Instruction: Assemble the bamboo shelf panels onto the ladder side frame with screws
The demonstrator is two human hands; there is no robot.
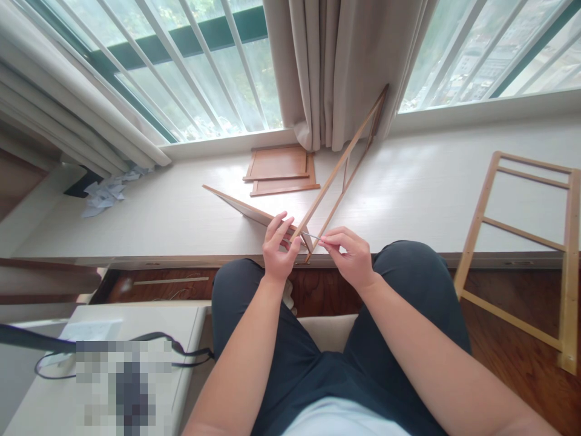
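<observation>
A wooden frame (338,175) with a crossbar stands on edge on the white window ledge, its near end between my hands. A flat wooden panel (240,204) meets it at an angle near that end. My left hand (279,251) grips the corner where they meet, fingers over the panel and thumb by the frame's end. My right hand (349,254) pinches a thin metal rod (313,236), which points left into the joint. The rod's tip is hidden, and its exact kind is too small to make out.
Two wooden panels (281,171) lie overlapped on the ledge (181,209) near the curtain. Another wooden frame (485,224) leans against the ledge at right. Torn white paper (106,194) lies far left. A white cabinet (184,324) with a black strap stands at lower left.
</observation>
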